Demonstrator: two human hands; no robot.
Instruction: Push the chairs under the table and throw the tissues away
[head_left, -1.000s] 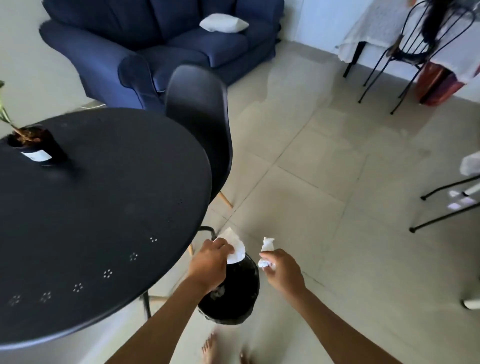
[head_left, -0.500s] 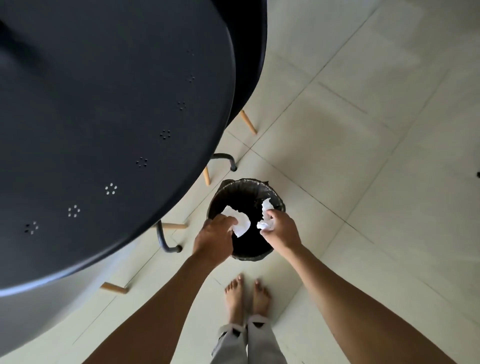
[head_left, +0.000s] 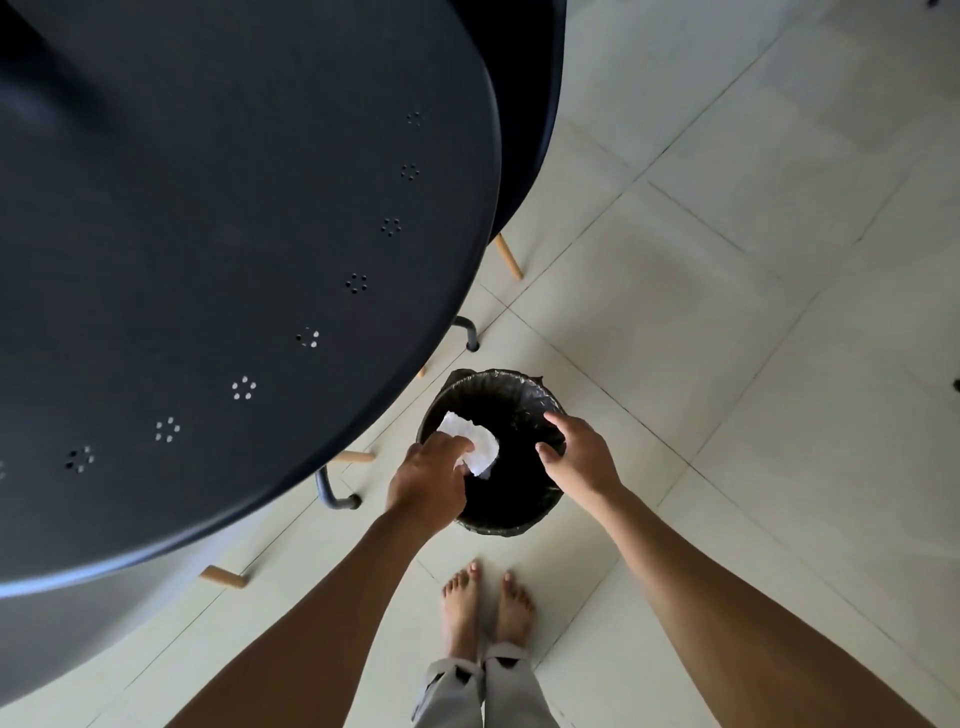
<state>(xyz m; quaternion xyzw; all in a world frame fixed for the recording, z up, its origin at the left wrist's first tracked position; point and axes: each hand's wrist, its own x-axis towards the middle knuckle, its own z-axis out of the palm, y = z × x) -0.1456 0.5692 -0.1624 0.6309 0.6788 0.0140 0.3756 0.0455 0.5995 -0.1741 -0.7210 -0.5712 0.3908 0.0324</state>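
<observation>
A small black bin (head_left: 524, 389) with a dark liner stands on the floor beside the round black table (head_left: 218, 249). My left hand (head_left: 428, 480) is over the bin's left rim, pinching a crumpled white tissue (head_left: 475, 441) above the opening. My right hand (head_left: 579, 454) hovers over the bin's right rim with fingers spread and nothing in it. A black chair (head_left: 524, 130) with wooden legs is tucked against the table's far edge, its seat hidden under the top.
My bare feet (head_left: 488, 608) stand just behind the bin on pale floor tiles (head_left: 727, 312). Curved metal table legs (head_left: 332, 491) and wooden chair legs (head_left: 223, 577) poke out below the tabletop at left. Open tiled floor lies to the right.
The view has tilted down from the room to the bin. Both hands dropped over it. The tissue that my right hand held is gone from it, and its fingers have spread.
</observation>
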